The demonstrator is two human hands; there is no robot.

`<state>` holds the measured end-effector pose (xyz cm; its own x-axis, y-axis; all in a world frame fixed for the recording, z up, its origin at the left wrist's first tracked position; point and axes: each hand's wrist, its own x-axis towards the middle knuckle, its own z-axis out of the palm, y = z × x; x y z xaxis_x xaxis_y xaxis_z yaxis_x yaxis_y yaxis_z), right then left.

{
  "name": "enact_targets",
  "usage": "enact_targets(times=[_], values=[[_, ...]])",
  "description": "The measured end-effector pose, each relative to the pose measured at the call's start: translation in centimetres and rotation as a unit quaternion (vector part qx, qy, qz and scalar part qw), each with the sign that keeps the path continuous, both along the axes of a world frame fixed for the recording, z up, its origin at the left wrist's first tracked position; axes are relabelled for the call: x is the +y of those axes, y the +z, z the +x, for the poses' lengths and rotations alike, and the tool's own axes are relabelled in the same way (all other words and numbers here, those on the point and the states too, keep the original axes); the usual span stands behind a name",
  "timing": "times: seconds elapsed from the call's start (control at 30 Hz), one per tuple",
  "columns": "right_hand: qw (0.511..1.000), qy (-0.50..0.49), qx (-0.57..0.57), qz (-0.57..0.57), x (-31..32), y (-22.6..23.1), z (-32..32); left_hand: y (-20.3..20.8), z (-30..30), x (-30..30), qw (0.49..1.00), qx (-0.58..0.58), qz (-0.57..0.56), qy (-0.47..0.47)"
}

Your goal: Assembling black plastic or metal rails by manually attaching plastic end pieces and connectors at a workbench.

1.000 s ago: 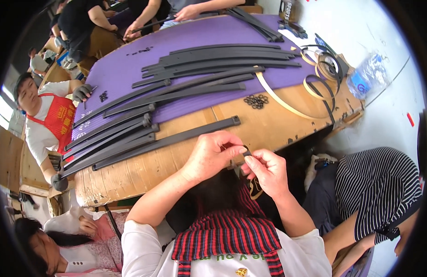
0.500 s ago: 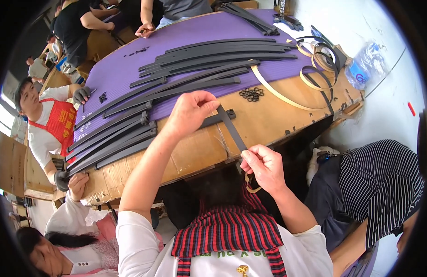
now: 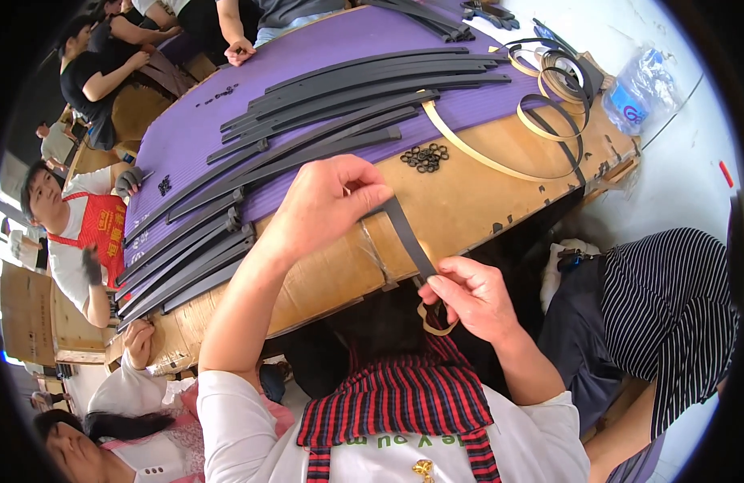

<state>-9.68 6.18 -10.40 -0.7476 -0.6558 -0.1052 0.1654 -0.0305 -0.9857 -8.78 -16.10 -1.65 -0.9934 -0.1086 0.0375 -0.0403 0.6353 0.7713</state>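
Note:
A black belt strap (image 3: 412,244) runs slanting between my two hands above the table's front edge. My left hand (image 3: 327,201) is closed, its thumb and forefinger pinching the strap's upper part, where it bends. Lower and to the right, my right hand (image 3: 478,299) grips the strap between thumb and fingers. Below that hand a tan-backed piece curls in a loop. Beyond my left hand lie several black belt straps (image 3: 323,157); part of what is behind the hand is hidden. A pile of small black loops (image 3: 426,158) sits on the table's cardboard, up and right of my left hand.
Purple ribbed matting (image 3: 179,133) covers the far part of the table. At the right lies a coiled tan-and-black strip (image 3: 545,133), with a clear plastic bag (image 3: 641,92) beyond. Co-workers are at the left and far sides; a person in a striped shirt (image 3: 665,306) is close on my right.
The strap now bends at my left hand where it ran straighter before. My right hand has shifted slightly right and down. The table appears shifted left and up; the co-worker's gloved hand left the straps.

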Motion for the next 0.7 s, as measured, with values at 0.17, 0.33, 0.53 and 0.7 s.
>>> enact_targets(times=[0.17, 0.33, 0.53, 0.7], values=[[0.992, 0.051, 0.05, 0.106, 2.4, 0.6, -1.0, 1.5, 2.2, 2.2, 0.991, 0.1, -0.036, -0.08], [0.976, -0.025, 0.181, 0.115, 2.3, 2.3, 0.1, 1.7, 3.0, 2.9, 0.988, 0.118, -0.054, -0.079], [0.983, -0.033, 0.182, 0.017, 0.3, 1.9, 1.4, 1.5, 4.1, 3.5, 0.987, 0.118, -0.08, -0.07], [0.987, -0.024, 0.153, -0.04, -0.8, 0.5, 0.8, 1.3, 4.6, 3.5, 0.99, 0.107, -0.071, -0.058]])
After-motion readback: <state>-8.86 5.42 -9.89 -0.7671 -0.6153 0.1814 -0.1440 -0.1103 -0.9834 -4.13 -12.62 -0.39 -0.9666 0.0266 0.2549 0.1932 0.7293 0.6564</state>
